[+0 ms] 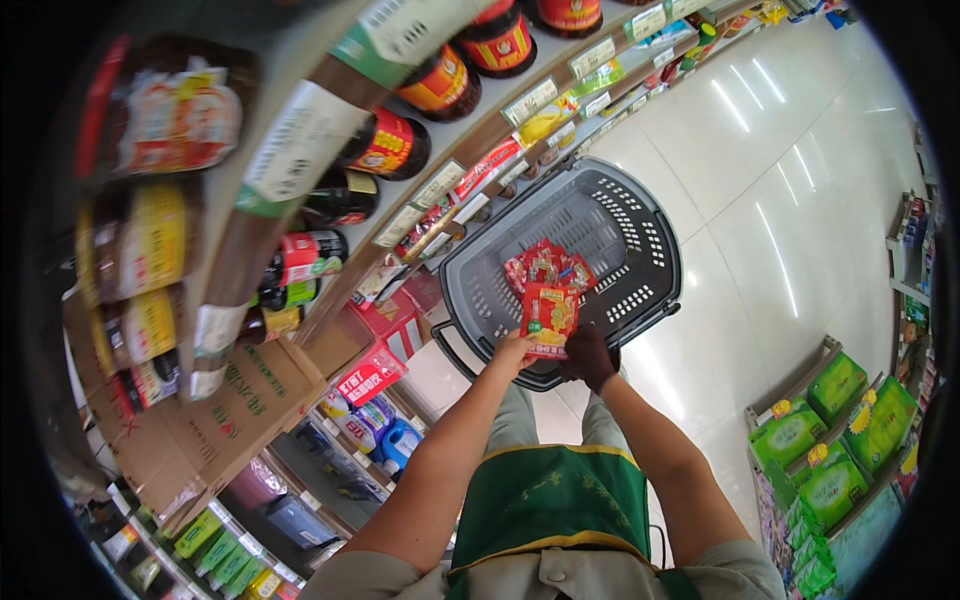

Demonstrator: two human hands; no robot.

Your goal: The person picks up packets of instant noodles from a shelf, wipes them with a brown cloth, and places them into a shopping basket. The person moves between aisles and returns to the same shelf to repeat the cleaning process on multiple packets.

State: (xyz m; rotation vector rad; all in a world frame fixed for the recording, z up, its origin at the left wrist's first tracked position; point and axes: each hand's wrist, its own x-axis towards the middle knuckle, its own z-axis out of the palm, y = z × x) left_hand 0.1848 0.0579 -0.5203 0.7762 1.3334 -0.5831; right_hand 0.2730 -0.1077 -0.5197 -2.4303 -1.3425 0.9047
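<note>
Both my hands grip a red and yellow printed packet (pixel 551 316) over the near end of a grey plastic shopping basket (pixel 637 225). My left hand (pixel 514 352) pinches the packet's lower left corner. On its lower right side is my right hand (pixel 587 356), which looks dark, perhaps gloved. Beyond the held packet, several more red packets (pixel 544 262) lie on the basket floor, partly overlapped by it. The basket has slotted walls, and its black handle (pixel 450 352) is folded down towards me.
Shelving with sauce bottles (pixel 390 142) and price tags runs close along the left. A cardboard carton (pixel 225 420) sits low at the left. Green packs (pixel 832 480) are stacked on a display at the lower right. Glossy floor tiles (pixel 735 247) extend right of the basket.
</note>
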